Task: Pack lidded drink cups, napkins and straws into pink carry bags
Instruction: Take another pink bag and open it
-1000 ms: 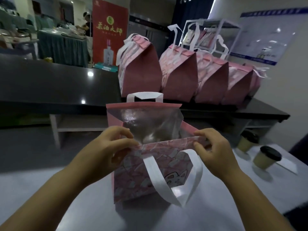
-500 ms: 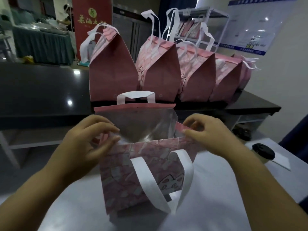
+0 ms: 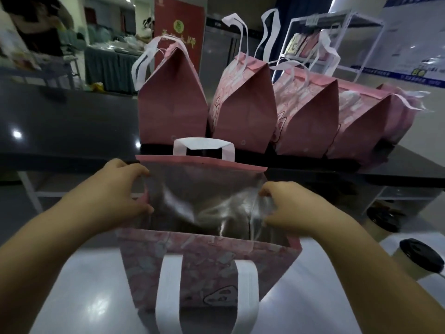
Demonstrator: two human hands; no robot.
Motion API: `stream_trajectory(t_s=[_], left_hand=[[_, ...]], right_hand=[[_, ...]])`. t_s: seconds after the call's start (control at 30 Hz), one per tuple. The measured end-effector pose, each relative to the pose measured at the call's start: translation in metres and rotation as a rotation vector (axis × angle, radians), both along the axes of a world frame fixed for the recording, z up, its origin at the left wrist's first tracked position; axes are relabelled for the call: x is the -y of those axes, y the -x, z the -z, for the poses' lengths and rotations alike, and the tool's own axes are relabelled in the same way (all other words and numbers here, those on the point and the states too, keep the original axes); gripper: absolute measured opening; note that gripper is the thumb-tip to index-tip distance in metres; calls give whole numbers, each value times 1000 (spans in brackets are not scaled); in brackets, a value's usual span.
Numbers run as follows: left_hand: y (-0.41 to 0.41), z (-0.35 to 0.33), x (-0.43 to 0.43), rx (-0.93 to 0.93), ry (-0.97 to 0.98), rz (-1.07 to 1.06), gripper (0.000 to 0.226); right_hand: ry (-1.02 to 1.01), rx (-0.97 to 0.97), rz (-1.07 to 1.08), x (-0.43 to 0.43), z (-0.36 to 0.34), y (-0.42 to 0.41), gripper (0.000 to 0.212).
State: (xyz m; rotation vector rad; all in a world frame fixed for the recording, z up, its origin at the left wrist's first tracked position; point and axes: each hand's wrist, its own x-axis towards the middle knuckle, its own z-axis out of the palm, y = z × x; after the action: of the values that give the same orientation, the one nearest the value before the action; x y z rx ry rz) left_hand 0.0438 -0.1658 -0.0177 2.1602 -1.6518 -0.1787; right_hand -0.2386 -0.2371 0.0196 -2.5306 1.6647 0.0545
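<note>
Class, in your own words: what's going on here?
A person holds a pink carry bag open on the white table, the left hand gripping its left edge and the right hand its right. Only silver lining shows inside. A lidded cup stands at the right; closed bags line the dark counter.

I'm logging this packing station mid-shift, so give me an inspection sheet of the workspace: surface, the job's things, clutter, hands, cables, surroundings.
Surface: pale glossy table, bearing the bag and cup.
Job's things: open pink bag upright, foil lining showing, interior dim; lidded cup on the table to its right; closed pink bags lined up on the dark counter behind.
Clutter: nothing seen.
Hands: left hand grips the bag's left rim; right hand pinches its right rim.
Cables: nothing seen.
Surroundings: red banner, white wire rack, a person far left.
</note>
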Motion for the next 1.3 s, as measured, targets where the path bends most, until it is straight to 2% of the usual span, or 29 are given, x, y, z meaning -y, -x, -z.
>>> stream_trajectory(t_s=[0.1,0.17,0.23,0.33,0.47,0.8,0.93,1.0,1.1,1.2,1.3], left_hand=[[16,-6,-5,75,-34,44,56],[26,-11,-10,79,-50,87,49],[35,-12,-15,105,-63,86,53],[50,-10,-18,152,-91,58,65],[60,-1,-13,196,-128,19,60],[60,2,-12,148,-86,25,48],[54,6,-7,15,-56,40,43],[49,6,-8,-7,-22,39,52],[47,1,-15,-5,11,29,65],[51,-13,-24,83,109,27,59],[70,-35,-32,97,277,140,46]], right_hand=[[12,-69,-12,2,2,11,44],[42,-99,-29,6,5,16,33],[51,-105,-42,10,6,21,28],[56,-146,-71,15,12,27,35],[37,-164,-110,19,28,27,32],[42,-53,-113,17,30,31,41],[21,-19,-88,16,37,26,41],[15,45,-73,16,34,28,41],[115,198,-53,13,24,36,37],[236,369,-48,3,12,46,30],[354,520,-54,-10,1,63,22]])
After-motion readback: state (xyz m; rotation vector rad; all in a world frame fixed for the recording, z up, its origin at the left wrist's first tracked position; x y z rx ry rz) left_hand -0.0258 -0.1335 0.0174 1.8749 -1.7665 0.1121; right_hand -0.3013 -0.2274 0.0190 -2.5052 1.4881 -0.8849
